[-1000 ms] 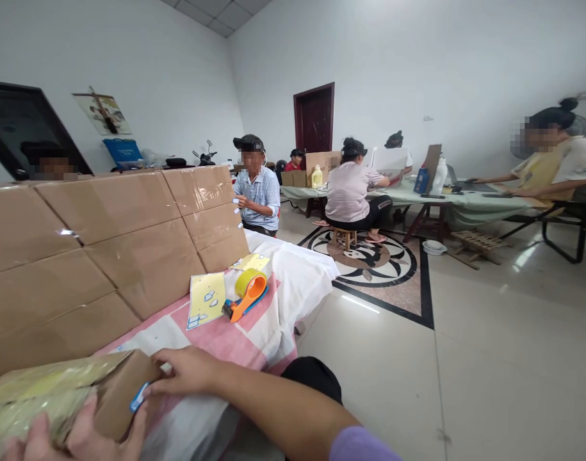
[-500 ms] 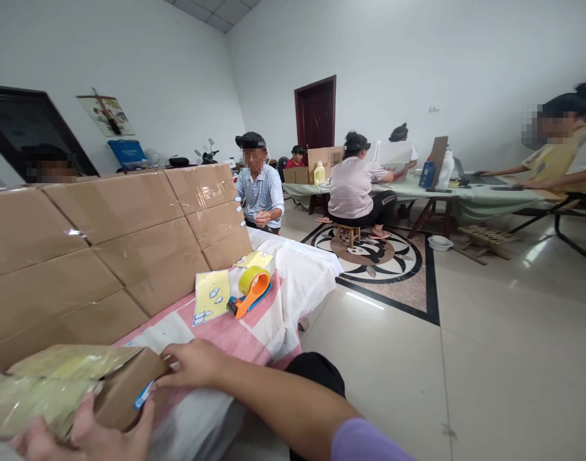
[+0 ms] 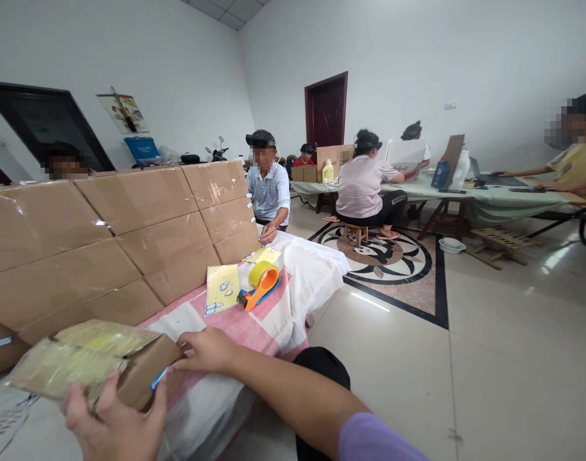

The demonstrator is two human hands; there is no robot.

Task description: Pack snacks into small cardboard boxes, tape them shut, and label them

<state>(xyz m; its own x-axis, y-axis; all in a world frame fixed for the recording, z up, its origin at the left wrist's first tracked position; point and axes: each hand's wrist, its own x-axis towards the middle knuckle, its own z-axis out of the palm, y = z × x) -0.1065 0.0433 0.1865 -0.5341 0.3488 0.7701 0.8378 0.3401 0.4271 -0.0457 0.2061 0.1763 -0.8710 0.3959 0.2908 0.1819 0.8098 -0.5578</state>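
The left hand (image 3: 113, 426) is gripping the near end of the box (image 3: 100, 368) at seven o'clock on the worktop (image 3: 254, 326); the right hand (image 3: 209, 351) is pinching its right edge, fingers together.

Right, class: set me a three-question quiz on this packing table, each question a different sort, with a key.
1. True or false: both hands, left hand and right hand, touch the taped carton.
2. The tape dispenser is: A green, B orange, C black?
3. Fill in: the yellow label sheet lies ___ the dispenser.

Key: 1 true. 2 B. 3 beside; it lies on the pink-and-white cloth, before the stacked cartons.
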